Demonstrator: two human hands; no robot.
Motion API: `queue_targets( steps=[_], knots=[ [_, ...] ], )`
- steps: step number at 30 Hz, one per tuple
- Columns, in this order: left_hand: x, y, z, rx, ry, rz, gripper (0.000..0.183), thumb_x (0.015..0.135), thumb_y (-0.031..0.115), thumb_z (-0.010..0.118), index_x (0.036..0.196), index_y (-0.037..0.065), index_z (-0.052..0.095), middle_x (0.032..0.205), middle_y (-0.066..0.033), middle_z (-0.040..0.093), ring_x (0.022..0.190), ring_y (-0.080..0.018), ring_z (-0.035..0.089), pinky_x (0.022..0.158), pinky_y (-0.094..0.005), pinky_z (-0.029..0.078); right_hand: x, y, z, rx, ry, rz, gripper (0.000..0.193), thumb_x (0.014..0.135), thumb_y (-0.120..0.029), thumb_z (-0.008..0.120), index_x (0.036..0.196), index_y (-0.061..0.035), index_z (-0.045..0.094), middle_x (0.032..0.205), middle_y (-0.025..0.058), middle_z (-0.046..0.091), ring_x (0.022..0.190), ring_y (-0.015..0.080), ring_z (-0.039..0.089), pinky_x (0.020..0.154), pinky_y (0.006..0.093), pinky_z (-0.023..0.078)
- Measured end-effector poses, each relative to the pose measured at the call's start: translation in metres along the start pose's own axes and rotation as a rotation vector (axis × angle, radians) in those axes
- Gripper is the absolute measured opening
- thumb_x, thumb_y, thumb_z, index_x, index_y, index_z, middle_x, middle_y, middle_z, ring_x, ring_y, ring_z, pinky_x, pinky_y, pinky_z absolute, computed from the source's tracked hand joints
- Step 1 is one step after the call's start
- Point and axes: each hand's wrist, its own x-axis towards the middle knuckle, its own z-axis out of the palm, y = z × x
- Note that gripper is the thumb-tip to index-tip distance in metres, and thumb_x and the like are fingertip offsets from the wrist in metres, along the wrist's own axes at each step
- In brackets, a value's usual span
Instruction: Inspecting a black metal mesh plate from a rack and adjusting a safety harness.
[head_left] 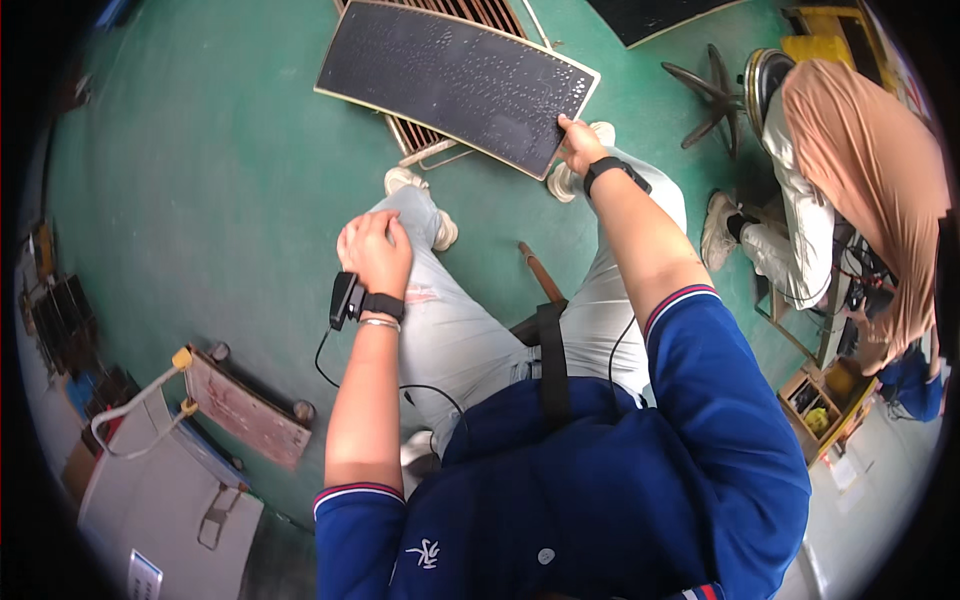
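Note:
A long black panel (450, 80) with a pale rim lies at an angle ahead of me, many small light specks scattered over its face. My right hand (582, 146) is closed on its near right corner, thumb on top and the other fingers partly hidden. Under the panel is a slatted stand (418, 138) with a pale metal frame. My left hand (378, 250) rests on my left knee, holding nothing, with its fingers laid together over the knee. Black devices are strapped to both wrists.
Another black panel (660, 15) shows at the top edge. On the right, a person in a tan top (860, 150) bends forward beside a star-shaped stool base (715, 95). A flat cart (245, 405) with a bent handle stands at lower left. A wooden box (815, 405) sits at lower right.

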Motion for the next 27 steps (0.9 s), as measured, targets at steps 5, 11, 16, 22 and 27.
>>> queue_targets(
  steps=[5, 11, 16, 22, 27],
  knots=[
    [-0.002, 0.002, -0.015, -0.123, -0.086, -0.049, 0.011, 0.073, 0.014, 0.051, 0.078, 0.011, 0.060, 0.085, -0.0006, 0.058, 0.090, -0.0161, 0.050, 0.087, -0.0326, 0.030, 0.009, 0.009, -0.002, -0.056, 0.067, 0.069, 0.015, 0.080, -0.015, 0.048, 0.092, -0.0070, 0.044, 0.082, 0.0030, 0.047, 0.076, 0.0167, 0.045, 0.081, 0.0364, 0.036],
    [-0.011, -0.006, -0.096, -1.236, -0.398, -0.335, 0.023, 0.083, 0.017, 0.043, 0.098, 0.000, 0.051, 0.099, -0.0100, 0.053, 0.094, -0.0163, 0.049, 0.083, -0.0287, 0.037, -0.006, 0.007, -0.018, -0.232, 0.006, 0.065, 0.038, 0.081, -0.013, 0.045, 0.117, -0.0048, 0.035, 0.111, 0.0077, 0.044, 0.100, 0.0215, 0.044, 0.086, 0.0365, 0.035],
    [-0.045, -0.004, -0.191, -1.070, -1.111, -0.051, 0.026, 0.078, 0.023, 0.051, 0.092, 0.001, 0.054, 0.095, -0.0102, 0.055, 0.087, -0.0182, 0.052, 0.075, -0.0301, 0.041, -0.182, -0.062, -0.022, -0.424, -0.513, -0.154, 0.042, 0.082, -0.021, 0.046, 0.119, -0.0043, 0.035, 0.110, 0.0077, 0.046, 0.100, 0.0152, 0.045, 0.080, 0.0263, 0.040],
    [-0.150, 0.003, -0.218, -0.770, -1.452, 0.118, 0.024, 0.071, 0.011, 0.058, 0.094, 0.006, 0.051, 0.090, -0.0059, 0.047, 0.073, -0.0150, 0.052, 0.059, -0.0265, 0.043, -0.368, -0.052, -0.074, -0.783, -0.900, 0.249, 0.020, 0.080, -0.017, 0.052, 0.092, -0.0004, 0.055, 0.087, 0.0046, 0.057, 0.080, 0.0110, 0.052, 0.072, 0.0251, 0.042],
    [-0.170, 0.017, -0.217, -0.771, -1.334, -0.135, 0.031, 0.071, 0.011, 0.060, 0.099, 0.007, 0.048, 0.079, -0.0043, 0.045, 0.059, -0.0105, 0.047, 0.051, -0.0222, 0.038, -0.445, -0.020, -0.108, -1.082, -0.907, 0.079, 0.019, 0.078, -0.018, 0.053, 0.091, -0.0036, 0.055, 0.081, 0.0058, 0.057, 0.076, 0.0147, 0.056, 0.067, 0.0260, 0.044]
  ],
)
